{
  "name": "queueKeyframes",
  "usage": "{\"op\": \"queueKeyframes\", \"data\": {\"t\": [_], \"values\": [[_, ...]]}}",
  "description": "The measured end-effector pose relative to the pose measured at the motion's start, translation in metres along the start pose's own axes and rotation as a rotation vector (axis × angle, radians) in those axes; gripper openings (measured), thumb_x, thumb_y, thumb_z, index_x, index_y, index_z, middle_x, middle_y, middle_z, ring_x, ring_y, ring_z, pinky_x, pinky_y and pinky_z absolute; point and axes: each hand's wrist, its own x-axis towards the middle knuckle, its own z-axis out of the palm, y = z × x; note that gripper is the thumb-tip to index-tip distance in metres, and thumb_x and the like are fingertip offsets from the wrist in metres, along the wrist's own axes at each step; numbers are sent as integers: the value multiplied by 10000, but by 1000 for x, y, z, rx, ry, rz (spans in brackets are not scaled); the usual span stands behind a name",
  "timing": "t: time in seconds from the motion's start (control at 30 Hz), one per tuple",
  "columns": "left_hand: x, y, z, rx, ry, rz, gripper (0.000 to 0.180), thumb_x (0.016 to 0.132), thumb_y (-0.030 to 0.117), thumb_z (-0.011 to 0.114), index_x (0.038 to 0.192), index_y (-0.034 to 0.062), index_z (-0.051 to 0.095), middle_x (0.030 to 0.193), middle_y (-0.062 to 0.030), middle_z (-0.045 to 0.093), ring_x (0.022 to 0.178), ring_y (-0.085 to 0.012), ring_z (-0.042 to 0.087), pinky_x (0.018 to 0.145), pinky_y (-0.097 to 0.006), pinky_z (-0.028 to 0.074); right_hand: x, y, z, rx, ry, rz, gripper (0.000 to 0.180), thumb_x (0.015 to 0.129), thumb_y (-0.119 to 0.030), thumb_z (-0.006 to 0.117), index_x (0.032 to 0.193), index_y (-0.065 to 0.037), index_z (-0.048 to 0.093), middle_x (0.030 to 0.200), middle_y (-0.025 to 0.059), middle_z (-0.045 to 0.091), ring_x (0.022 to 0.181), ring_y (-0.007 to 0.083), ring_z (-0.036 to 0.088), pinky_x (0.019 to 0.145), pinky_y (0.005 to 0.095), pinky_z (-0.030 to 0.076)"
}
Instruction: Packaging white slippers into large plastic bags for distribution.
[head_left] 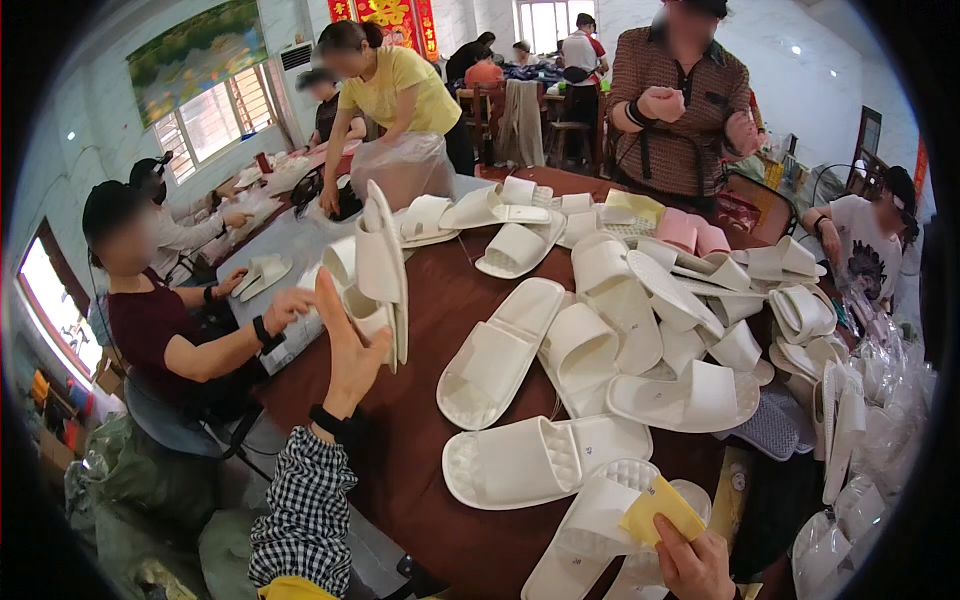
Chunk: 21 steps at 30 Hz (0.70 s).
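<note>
At the left edge of the brown-covered table, my raised left hand has its thumb and stretched fingers around a pair of white slippers. Those slippers stand up on edge, soles facing right; where my other fingers press is hidden. My right hand, low in the picture, pinches a small yellow card between thumb and fingers. Beneath the card lies a white slipper with a bumpy insole. Several more white slippers lie just beyond, among them one with a wide strap.
A heap of white slippers spreads to the right, with pink ones and grey ones. Clear plastic bags crowd the right edge. A co-worker's hand is close to my left hand. Another person stands across the table.
</note>
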Motion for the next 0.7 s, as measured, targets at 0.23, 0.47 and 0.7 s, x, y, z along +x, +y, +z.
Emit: {"op": "queueKeyframes", "data": {"t": [0.23,0.47,0.7], "values": [[2,5,-61,87,22,-59,650,772,55,583,1414,92,488,1535,-159,249,1398,-317,303,1133,-409,295,2,2,2,13,-7,-6,441,834,41,665,1269,-14,622,1178,197,648,1013,354,660,837,408,542],[-10,-26,-82,602,-738,-143,584,688,222,709,1261,246,600,1526,-165,294,1326,-428,388,1051,-522,386,3,-2,-1,-37,-32,15,426,844,19,667,1265,-28,627,1194,196,645,1013,349,660,839,400,541],[26,-23,-45,763,-1145,-294,1066,661,241,752,1554,387,190,1584,-223,188,1318,-503,379,1093,-572,327,2,1,2,-16,-29,10,412,844,29,663,1251,-24,633,1200,196,637,1014,361,658,830,410,541]]}}
